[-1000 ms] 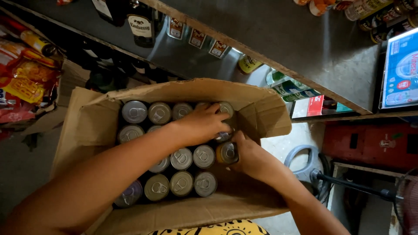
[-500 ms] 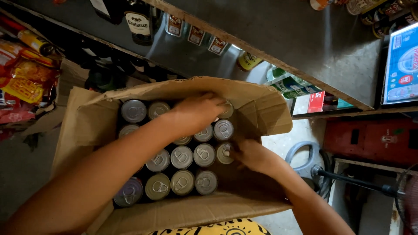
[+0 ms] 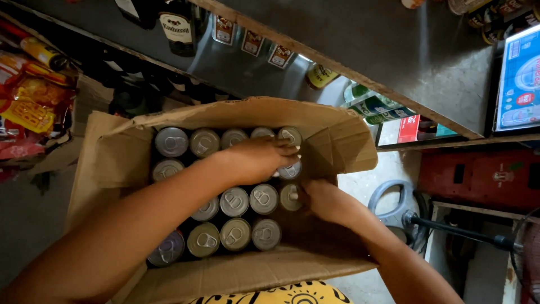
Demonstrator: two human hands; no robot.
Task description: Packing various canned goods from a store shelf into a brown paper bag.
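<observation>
The cans (image 3: pixel 235 201) show silver tops with pull tabs, standing upright in rows inside an open cardboard box (image 3: pixel 236 276). Our left hand (image 3: pixel 260 158) lies over the far rows, its grip curled down on a can (image 3: pixel 291 169) at the right end; whether it pinches it, we cannot tell. Our right hand (image 3: pixel 326 200) sits just right of that, fingers bent against the last column by the box wall. Bare cardboard floor opens behind that grip. Flaps stand raised all around.

brown carton (image 3: pixel 343 141) — centre | red-yellow packets (image 3: pixel 28 107) — left | blue screen (image 3: pixel 520 84) — right
</observation>
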